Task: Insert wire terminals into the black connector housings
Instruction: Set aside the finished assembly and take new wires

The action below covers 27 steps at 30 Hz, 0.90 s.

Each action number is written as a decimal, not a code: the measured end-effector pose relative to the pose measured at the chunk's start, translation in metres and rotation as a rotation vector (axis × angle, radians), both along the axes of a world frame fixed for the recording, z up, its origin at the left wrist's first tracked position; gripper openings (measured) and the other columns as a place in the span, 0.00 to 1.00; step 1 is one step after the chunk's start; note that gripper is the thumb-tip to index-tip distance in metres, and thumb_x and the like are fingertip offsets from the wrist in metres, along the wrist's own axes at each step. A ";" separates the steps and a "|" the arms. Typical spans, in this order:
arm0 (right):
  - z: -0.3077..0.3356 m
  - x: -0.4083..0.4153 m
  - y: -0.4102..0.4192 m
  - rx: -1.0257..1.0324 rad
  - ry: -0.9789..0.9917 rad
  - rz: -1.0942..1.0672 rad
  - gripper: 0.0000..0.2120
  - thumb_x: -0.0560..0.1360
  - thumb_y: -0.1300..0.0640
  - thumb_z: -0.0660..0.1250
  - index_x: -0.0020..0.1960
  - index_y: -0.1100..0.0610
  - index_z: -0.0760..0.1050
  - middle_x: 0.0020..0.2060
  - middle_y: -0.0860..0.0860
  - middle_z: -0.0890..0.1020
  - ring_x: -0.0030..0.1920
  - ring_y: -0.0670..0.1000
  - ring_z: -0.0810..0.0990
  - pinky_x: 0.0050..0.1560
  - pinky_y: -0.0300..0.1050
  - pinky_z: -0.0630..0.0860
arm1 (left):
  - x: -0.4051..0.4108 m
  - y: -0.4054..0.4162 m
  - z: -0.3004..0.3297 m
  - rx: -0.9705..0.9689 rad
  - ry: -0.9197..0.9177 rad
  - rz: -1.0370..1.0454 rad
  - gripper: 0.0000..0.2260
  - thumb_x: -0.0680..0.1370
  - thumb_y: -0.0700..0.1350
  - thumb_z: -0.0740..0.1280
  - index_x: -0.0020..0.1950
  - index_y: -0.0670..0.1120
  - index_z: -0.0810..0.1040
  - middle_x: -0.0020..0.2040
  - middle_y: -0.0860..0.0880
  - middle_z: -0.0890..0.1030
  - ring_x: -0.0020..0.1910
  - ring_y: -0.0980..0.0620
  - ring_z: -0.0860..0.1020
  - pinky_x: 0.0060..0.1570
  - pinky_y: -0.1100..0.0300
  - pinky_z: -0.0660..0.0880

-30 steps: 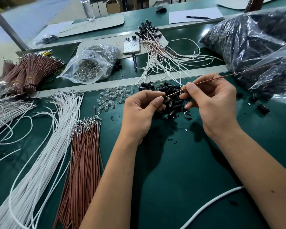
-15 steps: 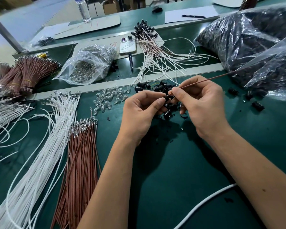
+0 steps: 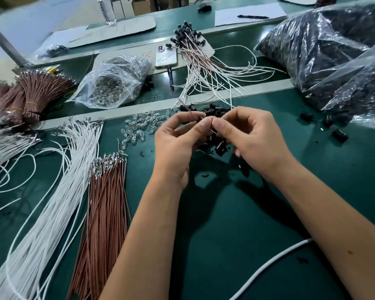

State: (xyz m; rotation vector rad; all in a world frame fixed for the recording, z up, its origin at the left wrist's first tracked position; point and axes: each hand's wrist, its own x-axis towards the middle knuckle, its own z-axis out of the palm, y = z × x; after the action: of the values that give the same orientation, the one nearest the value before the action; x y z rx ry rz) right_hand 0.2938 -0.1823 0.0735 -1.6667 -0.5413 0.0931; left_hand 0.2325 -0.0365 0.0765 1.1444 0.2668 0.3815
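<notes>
Green bench (image 3: 236, 213), loose black connector housings (image 3: 220, 146) piled under both hands. Left hand (image 3: 178, 144) and right hand (image 3: 253, 139) fingertips together, pinching brown wire (image 3: 191, 112); held housing hidden. Best: align terminal straight, push till seated, no bending.
</notes>
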 end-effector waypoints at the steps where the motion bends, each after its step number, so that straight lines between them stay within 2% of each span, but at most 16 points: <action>1: -0.001 -0.001 0.001 -0.059 -0.036 0.008 0.09 0.78 0.53 0.76 0.43 0.57 0.84 0.29 0.48 0.81 0.27 0.40 0.73 0.30 0.33 0.69 | 0.000 0.001 0.000 -0.031 0.000 0.001 0.09 0.66 0.40 0.77 0.44 0.43 0.83 0.44 0.42 0.86 0.39 0.50 0.83 0.43 0.61 0.80; 3: -0.002 -0.004 0.003 -0.117 -0.069 0.018 0.08 0.77 0.53 0.76 0.41 0.56 0.85 0.30 0.51 0.82 0.28 0.41 0.73 0.31 0.36 0.69 | 0.000 0.000 0.001 -0.042 0.014 0.001 0.08 0.67 0.40 0.76 0.44 0.44 0.84 0.44 0.43 0.86 0.38 0.52 0.81 0.40 0.64 0.79; 6: 0.001 -0.005 0.001 -0.113 -0.075 0.078 0.09 0.78 0.58 0.75 0.39 0.57 0.83 0.27 0.56 0.78 0.27 0.45 0.70 0.29 0.41 0.67 | 0.000 0.002 0.003 -0.091 0.014 0.028 0.07 0.68 0.40 0.75 0.45 0.44 0.84 0.42 0.44 0.85 0.35 0.54 0.81 0.38 0.65 0.78; 9: 0.007 -0.003 -0.006 -0.221 -0.077 0.349 0.10 0.77 0.61 0.75 0.38 0.59 0.81 0.27 0.50 0.77 0.28 0.43 0.72 0.31 0.37 0.68 | -0.001 0.015 0.005 -0.249 -0.024 0.119 0.07 0.72 0.39 0.73 0.49 0.42 0.83 0.45 0.45 0.85 0.38 0.54 0.81 0.39 0.65 0.77; 12: 0.010 -0.004 -0.010 -0.403 -0.038 0.584 0.10 0.76 0.56 0.73 0.37 0.56 0.80 0.29 0.53 0.80 0.30 0.53 0.77 0.34 0.45 0.72 | -0.003 0.025 0.007 -0.371 -0.059 0.185 0.10 0.70 0.40 0.73 0.50 0.41 0.82 0.43 0.45 0.84 0.37 0.53 0.80 0.36 0.66 0.77; 14: 0.009 -0.005 -0.010 -0.355 0.004 0.580 0.11 0.79 0.54 0.73 0.39 0.56 0.81 0.29 0.50 0.81 0.28 0.48 0.77 0.32 0.38 0.72 | -0.004 0.027 0.007 -0.323 -0.033 0.177 0.07 0.72 0.39 0.73 0.49 0.42 0.82 0.42 0.45 0.84 0.37 0.53 0.80 0.36 0.65 0.77; 16: 0.007 -0.006 -0.005 -0.212 0.040 0.456 0.11 0.80 0.52 0.72 0.42 0.57 0.83 0.30 0.47 0.82 0.27 0.44 0.75 0.30 0.32 0.70 | -0.004 0.021 0.008 -0.226 0.015 0.117 0.03 0.73 0.38 0.72 0.46 0.42 0.83 0.41 0.45 0.85 0.36 0.53 0.81 0.37 0.65 0.77; 18: 0.004 -0.007 0.000 -0.107 0.053 0.335 0.09 0.79 0.53 0.73 0.43 0.57 0.83 0.30 0.50 0.82 0.27 0.45 0.74 0.28 0.32 0.69 | -0.003 0.013 0.008 -0.185 0.032 0.056 0.04 0.72 0.38 0.73 0.46 0.42 0.83 0.40 0.45 0.85 0.34 0.52 0.81 0.37 0.64 0.77; 20: 0.003 -0.007 0.001 -0.112 0.035 0.307 0.09 0.79 0.56 0.74 0.41 0.57 0.82 0.29 0.57 0.80 0.27 0.47 0.73 0.28 0.35 0.68 | -0.001 0.005 0.009 -0.168 0.023 0.021 0.06 0.70 0.38 0.74 0.46 0.41 0.83 0.40 0.45 0.85 0.33 0.52 0.80 0.36 0.65 0.77; 23: 0.007 -0.003 -0.008 -0.197 0.098 0.483 0.08 0.75 0.56 0.74 0.40 0.59 0.81 0.28 0.60 0.78 0.26 0.48 0.72 0.26 0.37 0.67 | 0.000 0.004 0.008 -0.239 0.002 0.036 0.06 0.72 0.38 0.73 0.47 0.41 0.83 0.40 0.45 0.85 0.34 0.53 0.81 0.36 0.66 0.78; 25: 0.010 -0.002 -0.014 -0.270 0.193 0.671 0.07 0.76 0.56 0.73 0.41 0.59 0.82 0.29 0.55 0.80 0.26 0.48 0.73 0.24 0.37 0.66 | 0.000 0.010 0.007 -0.291 -0.018 0.076 0.04 0.74 0.37 0.72 0.48 0.40 0.83 0.40 0.45 0.85 0.35 0.53 0.82 0.36 0.67 0.77; 27: 0.009 -0.003 -0.014 -0.278 0.239 0.709 0.08 0.77 0.56 0.73 0.42 0.59 0.82 0.29 0.51 0.80 0.26 0.46 0.73 0.23 0.36 0.65 | -0.001 0.015 0.006 -0.251 -0.012 0.104 0.03 0.74 0.37 0.72 0.48 0.41 0.83 0.41 0.45 0.85 0.35 0.53 0.82 0.35 0.67 0.77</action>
State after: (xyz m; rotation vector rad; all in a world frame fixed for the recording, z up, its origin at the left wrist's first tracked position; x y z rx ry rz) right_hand 0.2905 -0.1959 0.0826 -1.6251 -0.9435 0.9066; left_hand 0.2316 -0.0218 0.0829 0.8839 0.3544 0.4338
